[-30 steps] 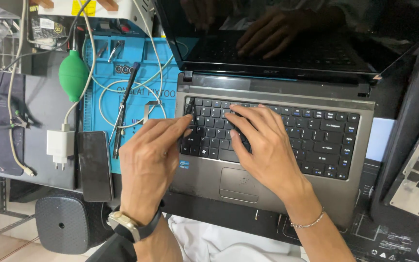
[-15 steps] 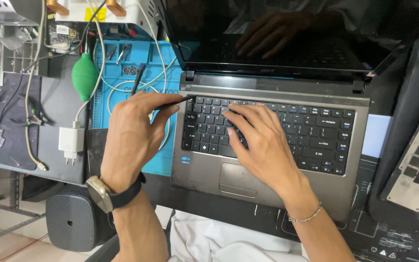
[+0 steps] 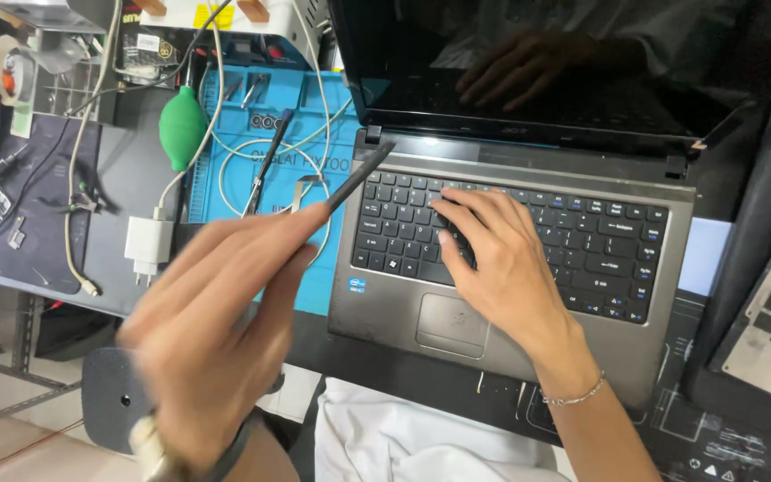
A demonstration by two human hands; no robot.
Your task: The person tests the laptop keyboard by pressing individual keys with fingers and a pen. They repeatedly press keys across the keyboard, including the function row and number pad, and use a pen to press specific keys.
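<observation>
here the left hand (image 3: 211, 348) pinches a thin dark tool (image 3: 359, 175) above the laptop (image 3: 510, 312), while the right hand (image 3: 493, 259) rests open, empty, on its keyboard (image 3: 600, 245).

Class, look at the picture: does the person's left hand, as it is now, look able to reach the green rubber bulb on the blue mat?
Probably yes. The left hand is raised above the mat's near edge, holding a thin dark tool, and the green bulb lies further back on the blue mat. Only loose white cables lie between; nothing blocks the way.

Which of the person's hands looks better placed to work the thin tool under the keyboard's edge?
Probably the left. The left hand already grips the thin dark tool, its tip near the keyboard top-left corner. The right hand lies flat on the keys, empty.
</observation>
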